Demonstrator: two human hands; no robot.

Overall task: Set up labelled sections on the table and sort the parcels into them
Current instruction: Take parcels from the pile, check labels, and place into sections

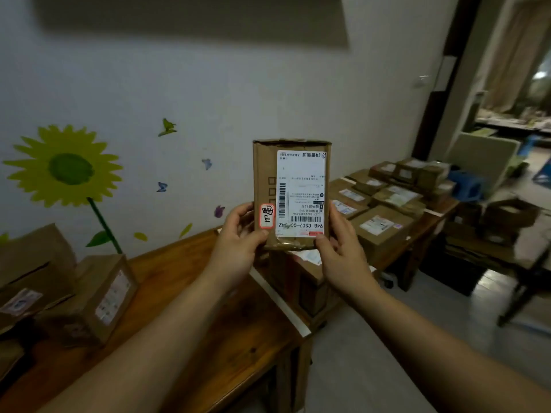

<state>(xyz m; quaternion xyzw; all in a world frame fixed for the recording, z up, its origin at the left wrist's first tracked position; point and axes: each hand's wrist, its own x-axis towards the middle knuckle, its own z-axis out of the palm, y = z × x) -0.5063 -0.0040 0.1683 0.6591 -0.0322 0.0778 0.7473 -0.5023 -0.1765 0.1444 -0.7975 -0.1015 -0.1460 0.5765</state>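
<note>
White wall, bearing a sunflower decal [64,169] and butterfly stickers [162,186], backs two wooden tables standing end to end. We see a brown parcel [264,174] held upright in the air, above the gap between the near table [208,323] and the far table [429,225], touching neither. Its white label [301,192] faces us upside down. A red-bordered sticker [267,216] with handwritten characters sits just beside the label at the lower left. The left hand [238,242] grips the parcel's lower left corner, thumb on the front face and fingers curled behind. The right hand [343,251] grips the lower right corner in the same way. Below the parcel, a carton [310,290] stands just beside the near table's right edge, along which we note a white strip [280,299]. Brown boxes [98,296] lie at the near table's left end, against the wall. Other parcels [381,225], each with a label, cover the far table's top, packed close together. A blue stool [466,186] stands beyond the far table's far end.
</note>
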